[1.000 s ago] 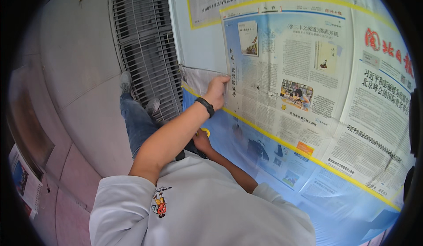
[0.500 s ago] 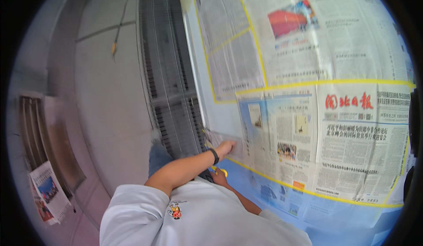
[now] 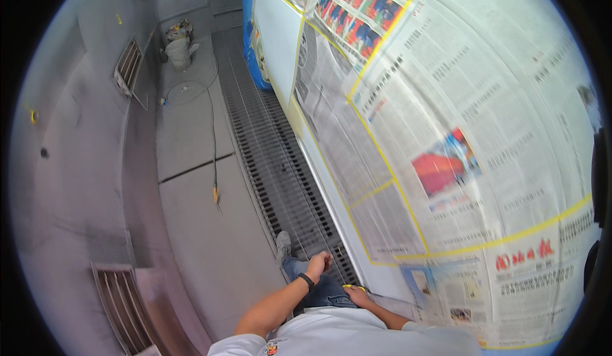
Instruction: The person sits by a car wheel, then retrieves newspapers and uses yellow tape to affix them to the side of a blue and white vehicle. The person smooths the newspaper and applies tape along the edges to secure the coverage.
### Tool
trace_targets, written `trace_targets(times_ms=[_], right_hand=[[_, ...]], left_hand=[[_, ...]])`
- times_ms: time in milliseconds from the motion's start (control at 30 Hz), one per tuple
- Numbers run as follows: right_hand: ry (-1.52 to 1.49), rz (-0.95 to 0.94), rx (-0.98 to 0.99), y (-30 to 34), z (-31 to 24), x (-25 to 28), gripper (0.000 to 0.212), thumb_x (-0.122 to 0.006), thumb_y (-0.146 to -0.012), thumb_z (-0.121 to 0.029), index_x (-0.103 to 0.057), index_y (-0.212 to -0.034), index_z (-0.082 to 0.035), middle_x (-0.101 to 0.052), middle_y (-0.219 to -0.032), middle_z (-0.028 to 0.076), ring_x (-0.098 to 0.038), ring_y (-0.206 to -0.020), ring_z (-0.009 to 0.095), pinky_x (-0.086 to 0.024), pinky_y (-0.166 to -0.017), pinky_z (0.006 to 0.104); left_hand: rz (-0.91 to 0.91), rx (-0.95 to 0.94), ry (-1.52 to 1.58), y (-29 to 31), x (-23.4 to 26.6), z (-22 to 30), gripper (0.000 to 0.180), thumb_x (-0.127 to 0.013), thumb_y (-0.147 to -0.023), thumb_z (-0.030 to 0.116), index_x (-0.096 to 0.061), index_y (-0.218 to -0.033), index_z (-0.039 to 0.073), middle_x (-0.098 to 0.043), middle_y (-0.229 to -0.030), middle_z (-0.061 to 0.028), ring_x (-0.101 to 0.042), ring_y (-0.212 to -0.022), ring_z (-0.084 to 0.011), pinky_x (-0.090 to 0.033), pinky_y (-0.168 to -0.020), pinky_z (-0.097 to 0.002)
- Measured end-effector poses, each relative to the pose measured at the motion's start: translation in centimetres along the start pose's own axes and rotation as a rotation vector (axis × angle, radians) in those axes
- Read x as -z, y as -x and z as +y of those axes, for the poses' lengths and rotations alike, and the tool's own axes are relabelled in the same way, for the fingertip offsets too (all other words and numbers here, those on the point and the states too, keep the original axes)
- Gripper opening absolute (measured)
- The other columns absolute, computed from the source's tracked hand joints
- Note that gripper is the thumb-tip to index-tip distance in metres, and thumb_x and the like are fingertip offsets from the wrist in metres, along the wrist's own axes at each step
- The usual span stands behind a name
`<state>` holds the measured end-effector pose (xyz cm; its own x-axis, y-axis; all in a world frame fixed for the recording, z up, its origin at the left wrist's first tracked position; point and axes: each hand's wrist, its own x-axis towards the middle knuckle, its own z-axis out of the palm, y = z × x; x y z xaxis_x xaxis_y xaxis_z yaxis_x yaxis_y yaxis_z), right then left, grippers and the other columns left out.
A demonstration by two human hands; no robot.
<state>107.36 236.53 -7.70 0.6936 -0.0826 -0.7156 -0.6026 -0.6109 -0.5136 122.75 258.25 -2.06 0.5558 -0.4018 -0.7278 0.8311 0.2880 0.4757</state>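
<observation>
My left hand [image 3: 319,265], with a black band at its wrist, hangs over the floor beside a papered vehicle body. Its fingers are curled closed; whatever they may hold is hidden. Close to my thigh, my right hand [image 3: 359,295] grips a roll of yellow tape [image 3: 352,286], of which only part of the rim shows. Newspaper sheets [image 3: 503,69] cover the large surface on the right, their edges bordered by yellow tape strips [image 3: 380,155]. A white lower panel [image 3: 338,206] stays uncovered along the near side, away from both hands.
A slatted floor grate [image 3: 274,145] runs alongside the vehicle, with my shoe [image 3: 284,244] on it. An orange-ended cord [image 3: 215,158] lies on the grey floor. A white bucket [image 3: 178,54] stands farther off. Vents [image 3: 127,66] are set in the left wall.
My left hand has come away from the newspaper's lower left corner. The view has swung, bringing in more floor, the bucket and the vehicle's blue part. My right hand still grips the tape roll.
</observation>
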Motion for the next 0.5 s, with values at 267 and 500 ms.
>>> trace_targets(times_ms=[267, 500], right_hand=[[0.439, -0.146, 0.124, -21.9, -9.5, 3.5, 0.047, -0.058, -0.095, -0.045, -0.075, -0.106, -0.003, -0.073, -0.106, 0.024, -0.07, -0.1, 0.041, -0.054, -0.085, 0.0501], [0.312, 0.083, 0.351, -33.5, -34.3, 11.0, 0.043, -0.061, -0.092, -0.041, -0.074, -0.108, -0.003, -0.074, -0.108, 0.023, -0.07, -0.1, 0.039, -0.054, -0.087, 0.0487]], left_hand=[[0.171, -0.073, -0.089, -8.3, 14.1, 21.8, 0.024, -0.057, -0.098, 0.028, -0.068, -0.084, 0.011, -0.062, -0.073, -0.0001, -0.055, -0.066, -0.012, -0.043, -0.063, -0.0302], [0.429, -0.518, -0.359, -15.5, 22.2, 42.2, 0.02, -0.064, -0.096, 0.019, -0.07, -0.103, 0.001, -0.069, -0.084, -0.0046, -0.062, -0.078, -0.0135, -0.05, -0.071, -0.0306]])
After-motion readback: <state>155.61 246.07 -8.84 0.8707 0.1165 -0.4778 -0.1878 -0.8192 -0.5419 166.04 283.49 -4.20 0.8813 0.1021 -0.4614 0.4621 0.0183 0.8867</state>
